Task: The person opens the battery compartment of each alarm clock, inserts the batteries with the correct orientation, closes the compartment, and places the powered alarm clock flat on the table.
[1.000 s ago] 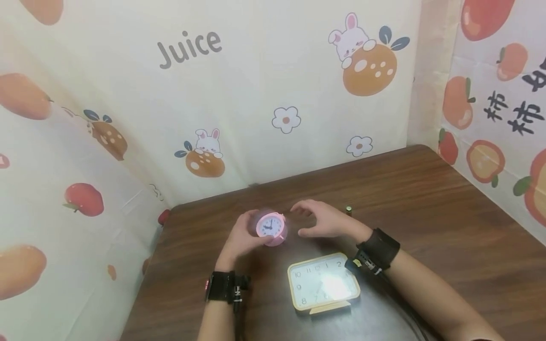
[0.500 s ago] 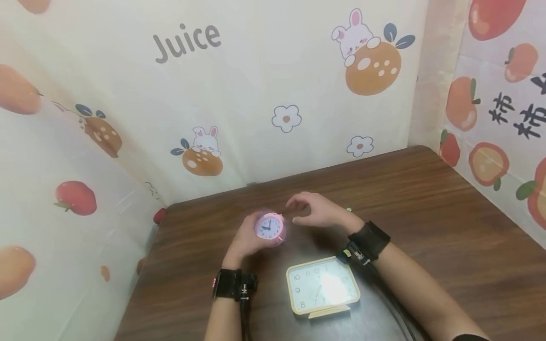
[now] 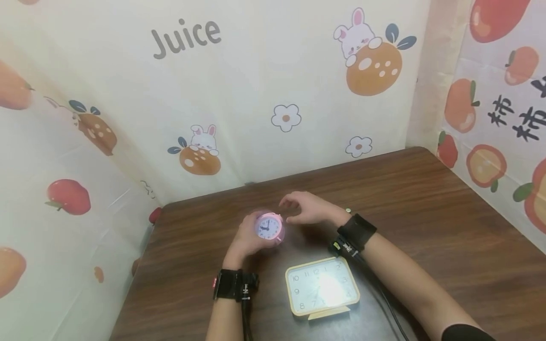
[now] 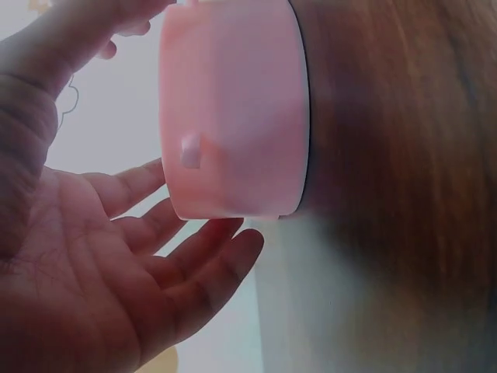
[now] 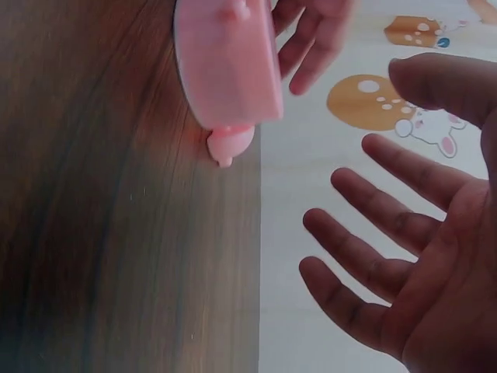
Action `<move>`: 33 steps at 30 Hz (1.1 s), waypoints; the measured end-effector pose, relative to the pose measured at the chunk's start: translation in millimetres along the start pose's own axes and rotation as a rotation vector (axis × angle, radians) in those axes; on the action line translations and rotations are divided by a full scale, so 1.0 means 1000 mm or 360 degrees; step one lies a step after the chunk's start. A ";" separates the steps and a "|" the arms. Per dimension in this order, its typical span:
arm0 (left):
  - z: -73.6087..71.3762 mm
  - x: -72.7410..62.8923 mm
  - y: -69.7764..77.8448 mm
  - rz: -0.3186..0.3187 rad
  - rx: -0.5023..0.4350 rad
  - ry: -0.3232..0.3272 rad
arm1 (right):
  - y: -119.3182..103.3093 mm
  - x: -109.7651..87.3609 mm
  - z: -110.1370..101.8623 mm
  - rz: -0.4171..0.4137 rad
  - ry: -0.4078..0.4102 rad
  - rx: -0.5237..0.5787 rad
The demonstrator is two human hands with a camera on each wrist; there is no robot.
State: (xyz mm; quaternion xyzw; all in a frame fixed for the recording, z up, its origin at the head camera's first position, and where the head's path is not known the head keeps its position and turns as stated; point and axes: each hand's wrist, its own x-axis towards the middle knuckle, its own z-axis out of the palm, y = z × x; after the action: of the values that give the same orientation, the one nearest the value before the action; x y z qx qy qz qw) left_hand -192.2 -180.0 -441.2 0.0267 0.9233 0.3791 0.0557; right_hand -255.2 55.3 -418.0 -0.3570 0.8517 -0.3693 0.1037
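My left hand point(image 3: 244, 240) holds a small round pink alarm clock point(image 3: 269, 228), thumb on its near side and fingers at its far side. The clock's white dial faces up toward the head camera. In the left wrist view the pink casing point(image 4: 233, 109) shows side-on, close to the table. A pink bell point(image 5: 231, 143) sticks out from the casing in the right wrist view. My right hand point(image 3: 310, 208) hovers just right of the clock, apart from it, with fingers spread and loosely bent. Nearer to me lies a larger yellow-framed clock point(image 3: 307, 296), face up, glare on its dial.
The brown wooden table point(image 3: 396, 189) meets printed cloth walls at the back and sides. A small green-topped object point(image 3: 348, 210), perhaps a battery, sits behind my right wrist, mostly hidden. Black cables point(image 3: 386, 298) trail from both wrist cameras.
My right hand has moved left, nearer the pink alarm clock. My left hand has closed in around the clock, which stays at about the same spot. The head view has shifted slightly.
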 end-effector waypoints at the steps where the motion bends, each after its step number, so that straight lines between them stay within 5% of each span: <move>1: 0.000 0.000 0.000 -0.0005 -0.0002 -0.0001 | 0.001 0.002 0.000 0.0006 -0.0005 -0.0008; 14: -0.001 0.000 -0.004 0.0080 -0.0074 -0.0010 | 0.008 0.015 0.020 0.0055 -0.0163 -0.0208; 33: 0.006 0.005 -0.007 0.0079 -0.0059 0.0059 | 0.011 0.021 0.034 -0.0009 -0.0130 -0.0121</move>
State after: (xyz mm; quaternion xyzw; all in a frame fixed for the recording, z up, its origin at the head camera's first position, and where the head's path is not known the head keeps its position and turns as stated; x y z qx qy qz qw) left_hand -196.8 -180.2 -450.9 0.0414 0.9160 0.3980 0.0295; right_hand -261.5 27.1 -448.2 -0.3779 0.8592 -0.3221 0.1236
